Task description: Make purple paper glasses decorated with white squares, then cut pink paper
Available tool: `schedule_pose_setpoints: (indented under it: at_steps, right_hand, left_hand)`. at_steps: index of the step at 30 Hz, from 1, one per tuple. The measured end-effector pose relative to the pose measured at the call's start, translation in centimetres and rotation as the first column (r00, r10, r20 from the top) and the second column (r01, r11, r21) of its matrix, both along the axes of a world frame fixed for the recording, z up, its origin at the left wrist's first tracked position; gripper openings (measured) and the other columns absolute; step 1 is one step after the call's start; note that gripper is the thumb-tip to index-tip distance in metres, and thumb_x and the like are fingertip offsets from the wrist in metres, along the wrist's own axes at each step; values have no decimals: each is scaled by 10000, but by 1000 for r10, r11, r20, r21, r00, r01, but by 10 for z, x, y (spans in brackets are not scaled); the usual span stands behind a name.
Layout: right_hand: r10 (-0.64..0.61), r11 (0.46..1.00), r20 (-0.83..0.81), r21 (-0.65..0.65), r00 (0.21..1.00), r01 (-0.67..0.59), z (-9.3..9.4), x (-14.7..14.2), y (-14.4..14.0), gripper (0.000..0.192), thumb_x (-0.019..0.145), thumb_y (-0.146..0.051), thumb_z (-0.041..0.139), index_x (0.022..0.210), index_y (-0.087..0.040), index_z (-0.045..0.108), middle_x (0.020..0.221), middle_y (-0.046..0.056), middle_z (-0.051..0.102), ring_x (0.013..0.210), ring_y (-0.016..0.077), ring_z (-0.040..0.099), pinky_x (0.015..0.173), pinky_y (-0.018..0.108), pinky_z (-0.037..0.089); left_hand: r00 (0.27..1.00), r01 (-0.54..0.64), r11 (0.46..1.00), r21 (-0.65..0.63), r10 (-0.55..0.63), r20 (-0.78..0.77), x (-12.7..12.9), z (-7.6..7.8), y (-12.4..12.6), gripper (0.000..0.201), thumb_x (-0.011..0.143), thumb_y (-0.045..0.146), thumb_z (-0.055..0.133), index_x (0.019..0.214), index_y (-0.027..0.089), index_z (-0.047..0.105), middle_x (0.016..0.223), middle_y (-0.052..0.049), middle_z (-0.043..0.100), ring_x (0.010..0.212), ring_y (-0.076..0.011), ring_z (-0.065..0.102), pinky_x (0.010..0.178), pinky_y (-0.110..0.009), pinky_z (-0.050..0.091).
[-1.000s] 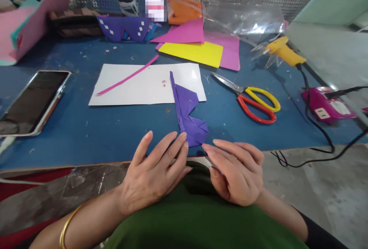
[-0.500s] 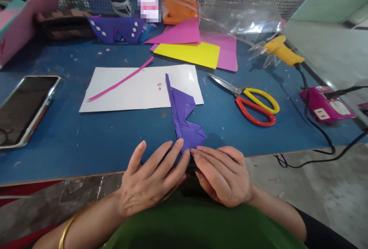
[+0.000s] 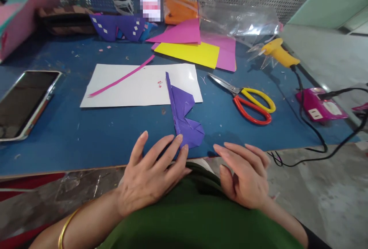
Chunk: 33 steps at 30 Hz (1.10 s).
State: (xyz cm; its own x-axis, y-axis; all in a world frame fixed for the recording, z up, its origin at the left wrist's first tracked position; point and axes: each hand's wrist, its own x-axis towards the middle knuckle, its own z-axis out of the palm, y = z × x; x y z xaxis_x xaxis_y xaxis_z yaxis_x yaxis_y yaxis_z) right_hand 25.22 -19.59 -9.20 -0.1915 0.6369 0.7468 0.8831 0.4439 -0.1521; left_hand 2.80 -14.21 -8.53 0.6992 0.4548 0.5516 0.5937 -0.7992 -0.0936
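Note:
A folded purple paper shape (image 3: 184, 112) lies on the blue table (image 3: 86, 134), its far tip resting on a white sheet (image 3: 138, 86). My left hand (image 3: 152, 172) rests flat at the table's near edge with fingers spread; its fingertips touch the near end of the purple paper. My right hand (image 3: 244, 174) hovers open to the right of that paper, apart from it, holding nothing. A gold bangle (image 3: 67, 224) sits on my left wrist.
Scissors (image 3: 248, 101) with yellow and red handles lie right of the white sheet. A yellow glue gun (image 3: 277, 51), a magenta socket block (image 3: 322, 107) and black cables are at the right. A phone (image 3: 24, 101) lies at left. Pink and yellow sheets (image 3: 195, 47) and a pink strip (image 3: 120, 78) are behind.
My right hand has drawn away to the right from the purple paper's near end, which it touched half a second ago. My left hand keeps its fingertips there.

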Motion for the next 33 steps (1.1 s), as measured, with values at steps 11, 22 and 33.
schedule_pose_setpoints:
  at_steps: [11, 22, 33]
  right_hand:
    - [145, 987, 120, -92, 982, -135, 1, -23, 14, 234, 936, -256, 518, 1081, -128, 651, 1060, 61, 768, 987, 167, 701, 976, 363, 413]
    - [149, 986, 93, -92, 984, -141, -2, -26, 17, 238, 931, -241, 518, 1059, -112, 672, 988, 59, 778, 952, 173, 689, 1066, 372, 361]
    - [187, 973, 126, -161, 974, -166, 0, -29, 17, 317, 933, -282, 538, 1143, -99, 690, 963, 55, 760, 973, 186, 615, 1157, 409, 233]
  left_hand:
    - [999, -28, 999, -18, 28, 44, -4, -6, -2, 406, 872, 375, 670, 1232, 186, 655, 1251, -39, 697, 1080, -215, 673, 1238, -439, 49]
    - [997, 23, 1000, -21, -21, 78, -6, -8, -1, 308, 869, 309, 684, 1134, 151, 690, 1281, -50, 681, 1149, -228, 636, 1221, -481, 148]
    - [995, 5, 998, -70, 2, 98, -6, -7, -2, 397, 858, 268, 654, 1222, 110, 652, 1280, -63, 681, 1130, -243, 637, 1215, -440, 162]
